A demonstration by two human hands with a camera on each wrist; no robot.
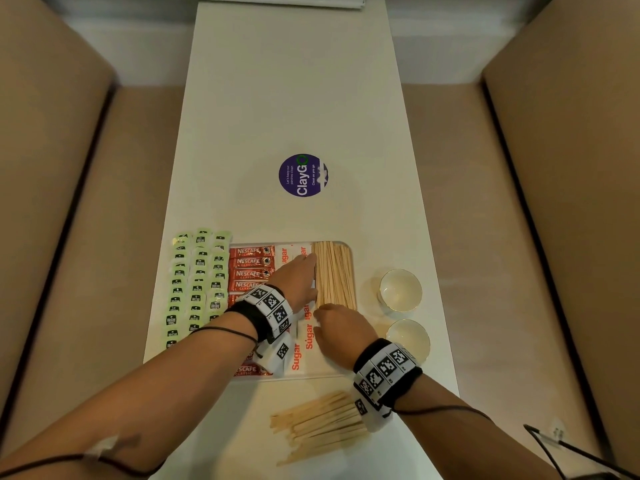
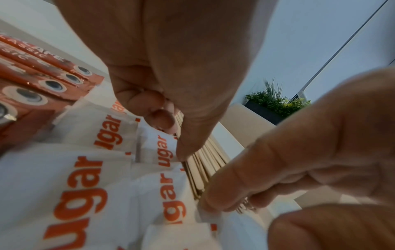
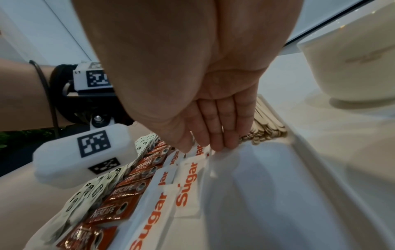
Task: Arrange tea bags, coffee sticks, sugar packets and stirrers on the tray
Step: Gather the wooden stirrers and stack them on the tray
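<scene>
Both hands squaring the stirrers at the tray's right end

From the left: tea bags [image 1: 195,282] lie in rows off the tray [image 1: 320,375], then coffee sticks [image 1: 250,267], sugar packets [image 1: 302,344] and the stirrers [image 1: 334,277] on it. The left hand [image 1: 294,277] lies flat, fingers straight against the bundle's left edge, gripping nothing; the right hand [image 1: 341,329], fingers straight too, presses the bundle's near ends — holding nothing. I judge a hard shove could fan the sticks over the sugar or off the rim towards the cups [image 1: 400,289]. A loose pile of stirrers [image 1: 320,426] waits on the table [image 1: 294,98]. The right wrist view shows fingertips [image 3: 218,145] touching a packet edge — hidden from the head camera.
</scene>
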